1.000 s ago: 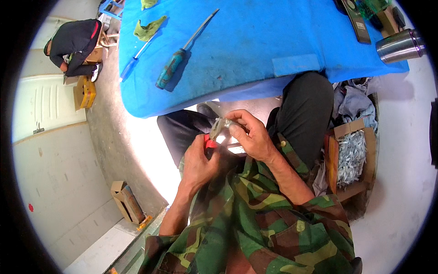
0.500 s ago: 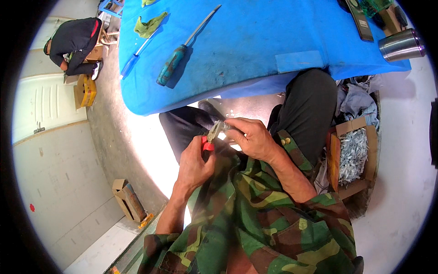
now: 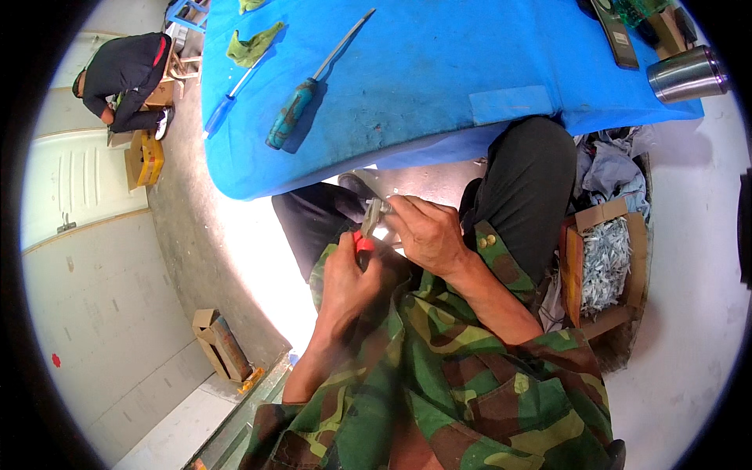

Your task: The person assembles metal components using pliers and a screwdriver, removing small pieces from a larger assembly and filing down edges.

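I take the blue-covered table [image 3: 517,59] as reference for all positions. The red-handled tool [image 3: 363,244] is located off the table, on the near side of its front edge and roughly level with the left half of that edge. My left hand [image 3: 345,274] is closed around the red handle, presumably to keep the tool steady while its head points toward the table. My right hand [image 3: 433,235] meets the head from the other side, thumb and fingers bent to a narrow gap; I cannot tell whether they pinch a separate small part. Opposed holds of this kind probably let one hand brace against the other. The large screwdriver [image 3: 291,116] and small screwdriver [image 3: 222,110] lie on the table's left part, apparently parked to free both hands. Appearance of the tool: short, bright red at the grip; head dull grey-olive metal, narrow, tilted slightly, with a lighter glint beside the right fingertips. Finer detail is too small to resolve.
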A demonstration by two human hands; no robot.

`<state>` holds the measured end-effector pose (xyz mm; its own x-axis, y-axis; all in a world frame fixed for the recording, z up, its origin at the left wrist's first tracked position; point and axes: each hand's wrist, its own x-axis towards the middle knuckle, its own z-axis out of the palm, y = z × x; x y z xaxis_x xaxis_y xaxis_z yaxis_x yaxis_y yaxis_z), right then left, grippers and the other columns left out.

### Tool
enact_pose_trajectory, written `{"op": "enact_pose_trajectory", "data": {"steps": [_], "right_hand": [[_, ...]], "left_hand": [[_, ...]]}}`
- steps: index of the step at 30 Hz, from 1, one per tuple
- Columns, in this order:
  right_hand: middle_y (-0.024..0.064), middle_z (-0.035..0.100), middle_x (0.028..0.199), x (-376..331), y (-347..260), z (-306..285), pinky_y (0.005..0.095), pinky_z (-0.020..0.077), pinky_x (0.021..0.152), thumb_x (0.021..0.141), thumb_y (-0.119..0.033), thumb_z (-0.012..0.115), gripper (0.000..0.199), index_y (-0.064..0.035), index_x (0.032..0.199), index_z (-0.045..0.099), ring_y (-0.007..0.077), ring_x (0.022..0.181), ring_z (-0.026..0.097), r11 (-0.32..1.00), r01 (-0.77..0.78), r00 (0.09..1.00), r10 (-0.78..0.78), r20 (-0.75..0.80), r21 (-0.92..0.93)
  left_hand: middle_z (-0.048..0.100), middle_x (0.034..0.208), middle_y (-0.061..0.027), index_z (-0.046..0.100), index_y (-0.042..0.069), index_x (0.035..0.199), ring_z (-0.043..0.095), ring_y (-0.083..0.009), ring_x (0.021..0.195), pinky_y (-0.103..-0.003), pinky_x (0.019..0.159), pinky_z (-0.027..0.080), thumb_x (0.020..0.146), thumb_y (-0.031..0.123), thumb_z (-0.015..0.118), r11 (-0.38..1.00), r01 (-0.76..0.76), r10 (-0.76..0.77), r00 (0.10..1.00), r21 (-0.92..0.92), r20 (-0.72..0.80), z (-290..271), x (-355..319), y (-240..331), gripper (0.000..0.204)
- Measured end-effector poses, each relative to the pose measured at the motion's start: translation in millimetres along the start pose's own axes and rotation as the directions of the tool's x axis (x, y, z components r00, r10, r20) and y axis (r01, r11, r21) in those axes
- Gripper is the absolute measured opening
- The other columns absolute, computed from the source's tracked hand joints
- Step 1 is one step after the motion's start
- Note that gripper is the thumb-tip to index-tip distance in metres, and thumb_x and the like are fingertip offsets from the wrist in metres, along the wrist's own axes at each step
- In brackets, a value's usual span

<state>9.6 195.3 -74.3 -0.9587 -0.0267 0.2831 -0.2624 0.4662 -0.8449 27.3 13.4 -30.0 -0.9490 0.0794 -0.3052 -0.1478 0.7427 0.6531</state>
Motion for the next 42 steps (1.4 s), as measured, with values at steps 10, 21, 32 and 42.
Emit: {"op": "enact_pose_trajectory", "data": {"steps": [10, 21, 32, 42], "right_hand": [[0.0150, 0.071, 0.091, -0.5, 7.8, 9.3, 0.0425, 0.0561, 0.063, 0.086, -0.005, 0.077, 0.023, -0.0015, 0.106, 0.066, 0.0355, 0.078, 0.072, 0.994, 0.054, 0.997, -0.059, -0.048, -0.093], [0.0180, 0.071, 0.092, -4.4, 4.8, 14.5, 0.0402, 0.0559, 0.065, 0.093, -0.012, 0.073, 0.029, -0.0025, 0.120, 0.067, 0.0327, 0.074, 0.071, 0.996, -0.059, 0.998, 0.060, -0.003, 0.068], [-0.0001, 0.067, 0.085, 23.9, -14.9, -44.6, 0.0241, 0.0456, 0.061, 0.110, -0.032, 0.055, 0.032, -0.0015, 0.106, 0.065, 0.0049, 0.070, 0.057, 0.450, -0.725, 0.602, 0.047, 0.797, 0.522], [0.0233, 0.064, 0.081, 8.8, -17.9, -24.9, 0.0561, 0.0470, 0.066, 0.098, -0.019, 0.070, 0.021, -0.0031, 0.098, 0.057, 0.0502, 0.083, 0.063, 0.969, -0.063, 0.922, -0.036, 0.387, 0.239]], "left_hand": [[0.061, 0.080, -0.0144, 0.060, -0.001, 0.100, 0.057, -0.0238, 0.075, -0.039, 0.071, 0.047, 0.090, 0.017, 0.067, 0.983, 0.116, -0.109, 0.992, -0.139, 0.057, 8.5, 1.2, 1.2, 0.021], [0.061, 0.080, -0.0157, 0.060, -0.001, 0.103, 0.057, -0.0270, 0.071, -0.041, 0.071, 0.049, 0.090, 0.014, 0.066, 0.996, 0.051, -0.050, 0.999, -0.079, 0.020, 0.1, -3.5, -4.9, 0.021], [0.065, 0.090, -0.0249, 0.057, -0.001, 0.106, 0.064, -0.0467, 0.082, -0.048, 0.073, 0.051, 0.088, 0.006, 0.068, 0.992, -0.119, 0.123, 0.988, -0.042, 0.092, -46.6, -20.6, 12.0, 0.022], [0.061, 0.080, -0.0193, 0.056, 0.000, 0.107, 0.060, -0.0359, 0.071, -0.039, 0.070, 0.051, 0.085, 0.002, 0.065, 0.985, -0.163, 0.168, 0.980, -0.047, 0.110, -46.1, -18.8, -0.9, 0.023]]}}
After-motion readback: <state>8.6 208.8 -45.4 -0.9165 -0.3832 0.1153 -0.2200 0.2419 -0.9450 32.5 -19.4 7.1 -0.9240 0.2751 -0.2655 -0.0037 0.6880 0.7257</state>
